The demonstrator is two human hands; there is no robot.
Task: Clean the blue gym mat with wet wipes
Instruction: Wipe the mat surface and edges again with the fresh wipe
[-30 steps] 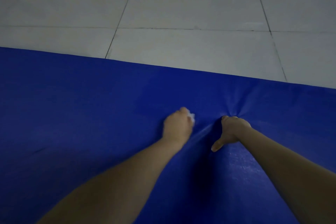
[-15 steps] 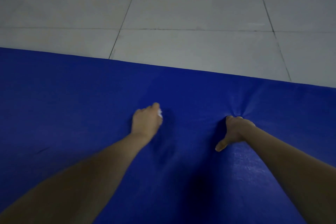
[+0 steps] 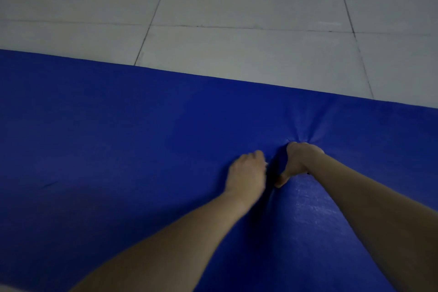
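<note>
View from the head. We see one mat (image 3: 118,149), blue, lying on a tiled floor (image 3: 237,7). Its long axis runs left to right across the view, and its far edge slants down toward the right. Two hands work close to that edge, right of centre and just beside each other, with a narrow dark gap between them.

The right hand (image 3: 299,161) grips a bunched fold of the mat's cover, thumb pointing back toward us. Creases fan outward from its knuckles.

The left hand (image 3: 247,170) rests on the mat with its fingers curled under. What they enclose is hidden, and we judge it to be the wipe. No wipe shows, so we count none in sight.

The broad open stretch of mat lies to the left of the left hand. The left hand is the nearer one to it, so we expect the next stroke to run leftward along the long axis while the right hand anchors the cover.
</note>
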